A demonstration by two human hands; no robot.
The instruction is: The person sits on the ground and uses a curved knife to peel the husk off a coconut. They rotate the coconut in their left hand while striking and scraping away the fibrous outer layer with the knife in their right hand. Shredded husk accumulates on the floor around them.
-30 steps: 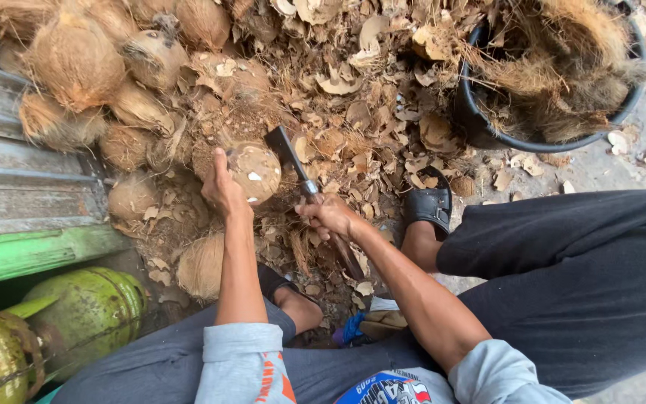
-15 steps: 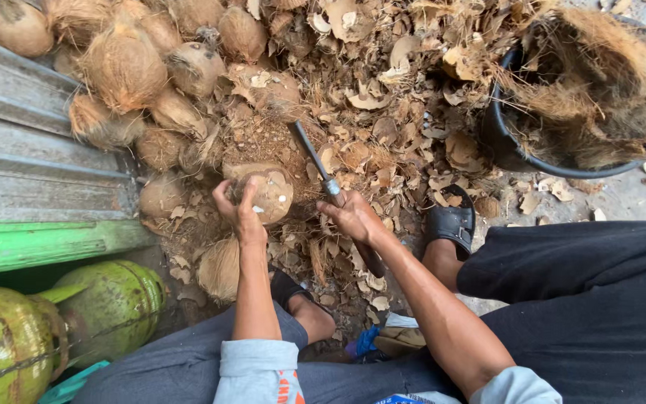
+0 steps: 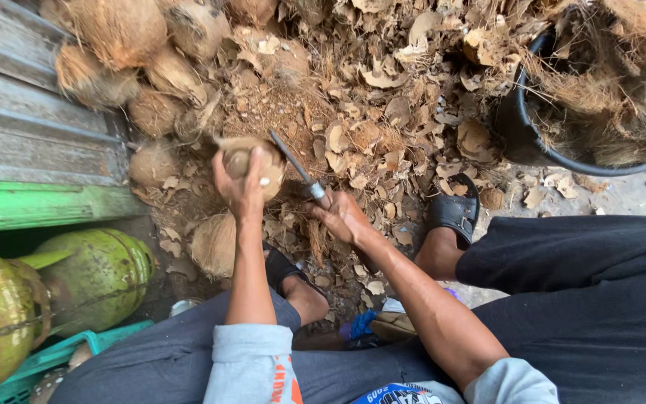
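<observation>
- The left hand (image 3: 239, 188) grips a husked brown coconut (image 3: 257, 163) from its near side, fingers wrapped over its top, holding it above the littered ground.
- The right hand (image 3: 344, 217) is closed around the handle of a cleaver-like knife (image 3: 298, 170); the blade runs up and left from the fist, and its far end meets the right side of the coconut.
- Both forearms are bare and come out of pale grey sleeves (image 3: 252, 363) at the bottom edge.
- Below the hands, 2 feet in black sandals (image 3: 454, 211) rest among dry husk chips (image 3: 383, 127) that cover the ground.
- Another husked coconut (image 3: 214, 243) lies just below the left hand, near the left foot.
- A heap of fibrous brown coconuts (image 3: 117, 34) sits further up and left, beside grey wooden boards (image 3: 16, 127) and a green plank (image 3: 46, 206).
- 2 green coconuts (image 3: 95, 273) lie at the lower left, over a teal crate (image 3: 54, 359).
- A black tub (image 3: 521, 131) full of husk fibre stands at the upper right, well apart from the hands.
</observation>
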